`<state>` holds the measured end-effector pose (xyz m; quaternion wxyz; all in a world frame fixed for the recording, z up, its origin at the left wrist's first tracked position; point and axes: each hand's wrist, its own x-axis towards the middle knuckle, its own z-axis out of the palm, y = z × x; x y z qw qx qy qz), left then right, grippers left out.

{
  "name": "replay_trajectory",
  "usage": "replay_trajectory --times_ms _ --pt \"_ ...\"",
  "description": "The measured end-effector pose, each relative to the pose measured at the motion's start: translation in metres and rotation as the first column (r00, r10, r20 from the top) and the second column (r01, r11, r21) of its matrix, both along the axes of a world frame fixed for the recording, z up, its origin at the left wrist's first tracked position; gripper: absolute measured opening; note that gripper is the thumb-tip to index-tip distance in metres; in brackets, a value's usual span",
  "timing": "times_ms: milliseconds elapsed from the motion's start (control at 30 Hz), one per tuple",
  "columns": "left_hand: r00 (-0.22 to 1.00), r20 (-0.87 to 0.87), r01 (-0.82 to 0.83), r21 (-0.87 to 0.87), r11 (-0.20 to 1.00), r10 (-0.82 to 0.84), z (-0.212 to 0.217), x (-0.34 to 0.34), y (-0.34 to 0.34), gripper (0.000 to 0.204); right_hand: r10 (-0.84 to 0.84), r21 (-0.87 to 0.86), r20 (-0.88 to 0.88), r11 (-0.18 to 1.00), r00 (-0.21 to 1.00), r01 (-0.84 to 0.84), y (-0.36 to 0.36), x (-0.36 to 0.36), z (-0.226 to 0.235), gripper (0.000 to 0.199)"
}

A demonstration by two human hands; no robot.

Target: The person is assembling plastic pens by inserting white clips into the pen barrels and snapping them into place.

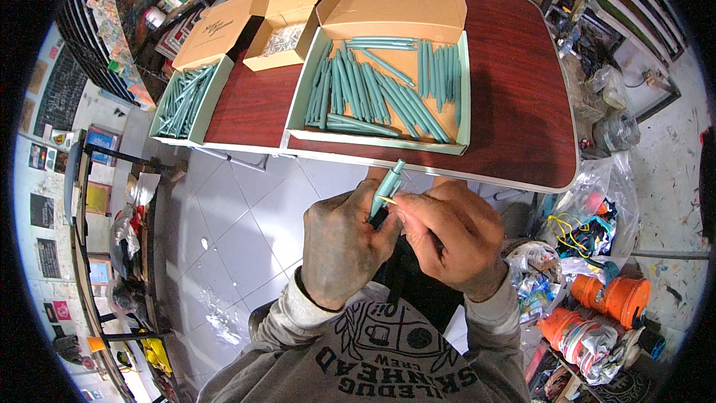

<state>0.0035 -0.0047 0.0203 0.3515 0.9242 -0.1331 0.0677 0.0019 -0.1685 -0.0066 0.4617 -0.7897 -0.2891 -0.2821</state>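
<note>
Although partly covered by fingers, the teal pen (390, 181) can be seen just in front of the near edge of the table (518, 82), tilted so that its upper end is leaned toward the table and slightly to the right. Its lower part is enclosed by the left hand (343, 242), whose fingers are closed, with the barrel gripped beside the thumb. By the right hand (459, 235), also in front of the table, a thin yellow piece (387, 199) is pinched at the pen's side; thumb and index finger are brought nearly together, and the remaining fingers are curled inward. Whether the pen itself is touched by the right fingertips cannot be told.

On the middle of the table, a large box (465, 93) is set with its brown lid raised; many teal barrels (358, 89) are laid in it in groups, pointed in several directions. On the table's left part, a small carton (270, 62) is placed, with small pale pieces (284, 38) heaped inside, too fine to be distinguished. At the table's left end, a smaller green-sided box (214, 101) is filled with slender teal parts (184, 101). To the right of the table, orange containers (628, 300) and a clear plastic bag (623, 194) are gathered.
</note>
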Motion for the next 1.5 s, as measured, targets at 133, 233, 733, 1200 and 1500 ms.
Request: replay_trajectory --times_ms 133,233,733,1200,1500 --pt "1.0 0.02 0.02 -0.029 0.999 -0.019 -0.001 0.0 0.0 0.019 0.009 0.018 -0.007 1.0 1.0 -0.009 0.002 0.0 0.001 0.028" --pt "1.0 0.007 0.02 -0.03 0.999 -0.02 0.001 0.0 0.0 0.018 -0.012 0.023 -0.002 1.0 1.0 0.012 0.003 -0.001 0.001 0.026" --pt "0.999 -0.007 0.05 -0.103 0.993 -0.051 -0.003 -0.002 -0.002 0.02 0.078 0.021 -0.025 0.997 0.997 -0.078 -0.004 0.001 0.009 0.027" --pt "0.976 -0.217 -0.078 -0.314 0.946 0.008 0.009 -0.003 -0.002 0.012 0.273 0.657 -0.36 0.753 0.892 0.034 -0.001 -0.002 0.003 0.012" --pt "0.974 -0.221 -0.134 -0.754 0.643 -0.056 -0.001 -0.003 0.0 0.017 0.465 0.757 -0.466 0.65 0.753 0.067 0.012 0.004 0.001 0.028"
